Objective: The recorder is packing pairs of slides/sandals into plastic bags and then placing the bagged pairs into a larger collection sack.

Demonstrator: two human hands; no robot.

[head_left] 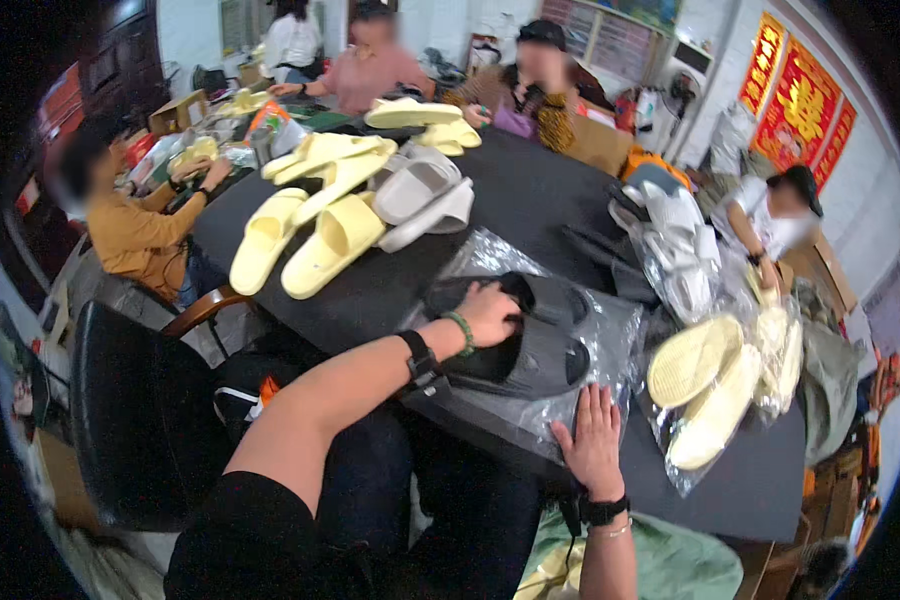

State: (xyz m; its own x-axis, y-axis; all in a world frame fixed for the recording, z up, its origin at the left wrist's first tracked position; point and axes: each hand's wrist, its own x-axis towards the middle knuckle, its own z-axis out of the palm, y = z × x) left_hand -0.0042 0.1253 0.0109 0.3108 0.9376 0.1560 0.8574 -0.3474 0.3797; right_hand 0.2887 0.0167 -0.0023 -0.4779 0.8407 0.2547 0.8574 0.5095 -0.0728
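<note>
The dark slippers (532,368) looked matt and probably rubbery; the bag (615,325) beneath was glossy, wrinkled plastic.

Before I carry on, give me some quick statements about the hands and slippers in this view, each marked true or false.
1. The left hand is at the dark slippers. True.
2. The right hand is closed into a fist. False: it is open and flat, at the edge of the clear plastic bag.
3. The bagged yellow slippers lie to the right of the dark slippers. True.
4. The green bracelet is on the right wrist. False: it is on the left wrist.
5. The loose grey slippers lie right beside loose yellow slippers. True.
</note>
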